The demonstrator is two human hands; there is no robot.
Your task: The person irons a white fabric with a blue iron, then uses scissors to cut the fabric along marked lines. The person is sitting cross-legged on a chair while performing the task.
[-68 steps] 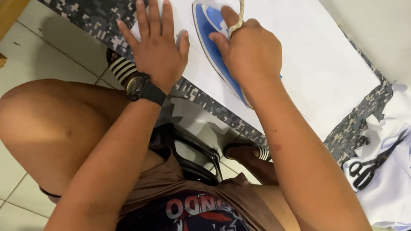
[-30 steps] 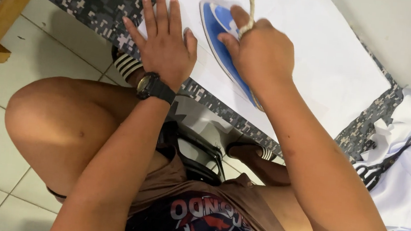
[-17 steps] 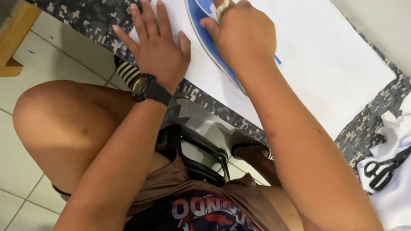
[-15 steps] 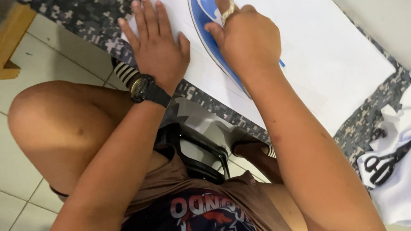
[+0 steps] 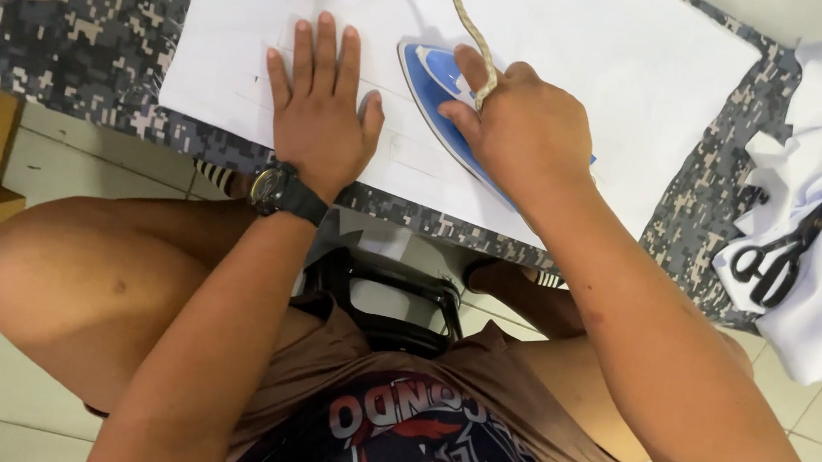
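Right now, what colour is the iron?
Blue with a white edge; the head view shows the iron best.

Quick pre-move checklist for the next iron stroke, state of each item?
1. Right hand has a grip on the iron: ok.
2. Left hand flat on the white cloth, holding it down: ok.
3. Left fingers apart from the iron: not ok, the thumb lies close beside it.
4. Cord off the cloth ahead: not ok, it trails across the cloth from the hand.
5. Scissors out of the way: ok, on the white pile at the right.
6. Iron heat: cannot tell.
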